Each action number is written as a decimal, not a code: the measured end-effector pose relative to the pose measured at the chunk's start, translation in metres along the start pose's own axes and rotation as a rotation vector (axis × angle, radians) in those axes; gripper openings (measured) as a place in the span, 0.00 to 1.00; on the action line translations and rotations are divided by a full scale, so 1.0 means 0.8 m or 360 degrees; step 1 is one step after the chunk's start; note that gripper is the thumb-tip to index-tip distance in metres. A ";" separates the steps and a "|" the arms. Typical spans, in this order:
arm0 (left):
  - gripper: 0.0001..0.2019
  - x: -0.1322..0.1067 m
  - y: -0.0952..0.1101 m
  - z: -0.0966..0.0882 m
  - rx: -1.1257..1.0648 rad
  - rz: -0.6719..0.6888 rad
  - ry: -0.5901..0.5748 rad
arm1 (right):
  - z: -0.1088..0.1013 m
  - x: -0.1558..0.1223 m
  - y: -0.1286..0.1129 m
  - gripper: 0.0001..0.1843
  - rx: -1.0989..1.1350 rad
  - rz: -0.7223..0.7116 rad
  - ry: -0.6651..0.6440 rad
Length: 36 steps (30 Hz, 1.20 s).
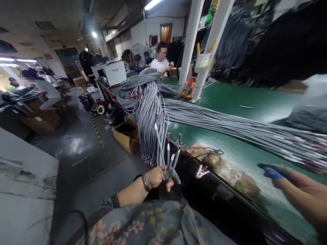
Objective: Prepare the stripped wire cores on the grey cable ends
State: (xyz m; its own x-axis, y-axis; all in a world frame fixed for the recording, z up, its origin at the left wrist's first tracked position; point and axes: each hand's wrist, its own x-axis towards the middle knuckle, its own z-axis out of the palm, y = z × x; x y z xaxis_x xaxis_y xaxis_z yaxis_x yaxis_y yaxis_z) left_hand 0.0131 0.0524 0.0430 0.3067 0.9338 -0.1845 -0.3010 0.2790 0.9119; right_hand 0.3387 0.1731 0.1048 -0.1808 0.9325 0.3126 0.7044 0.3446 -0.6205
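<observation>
My left hand (158, 177) is wrapped round several grey cables (168, 158) near their ends. Their tips point up, with white bands and thin red and dark wires showing. Dark covers sit on some of its fingers. Over the green tabletop at the right, my right hand (293, 185) reaches out with fingers stretched, one in a blue cover; I see nothing in it. Beyond it lies a long bundle of grey cables (224, 124), its white and red ends blurred at the right. A thick heap of grey cable (150, 112) hangs over the table edge ahead of my left hand.
A pink clip (201, 172) sits on the table edge beside a package wrapped in brown tape (227, 170). White posts (190, 47) rise from the table. An open cardboard box (127, 134) stands on the floor. A co-worker (159, 63) sits across the table.
</observation>
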 end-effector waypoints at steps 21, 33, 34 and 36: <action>0.33 -0.020 -0.001 0.017 0.0514 -0.0030 0.0050 | 0.145 -0.078 -0.170 0.22 0.1294 -0.0225 -0.0902; 0.23 -0.050 0.024 0.002 -0.0097 0.0909 0.0609 | 0.142 -0.090 -0.155 0.20 0.1511 -0.0117 -0.0573; 0.23 -0.057 0.035 -0.005 -0.0133 0.1036 0.0651 | 0.142 -0.091 -0.156 0.20 0.1603 -0.0077 -0.0634; 0.24 -0.073 0.061 -0.020 -0.0108 0.1289 0.0779 | 0.141 -0.093 -0.159 0.20 0.1753 -0.0039 -0.0718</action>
State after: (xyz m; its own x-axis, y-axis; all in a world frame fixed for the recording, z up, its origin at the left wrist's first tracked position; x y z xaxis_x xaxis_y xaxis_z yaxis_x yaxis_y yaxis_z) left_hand -0.0341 0.0148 0.0922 -0.4262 0.8352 0.3475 -0.3132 -0.4966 0.8095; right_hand 0.1852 0.0722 0.0791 -0.5666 0.8021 0.1886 -0.2316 0.0647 -0.9707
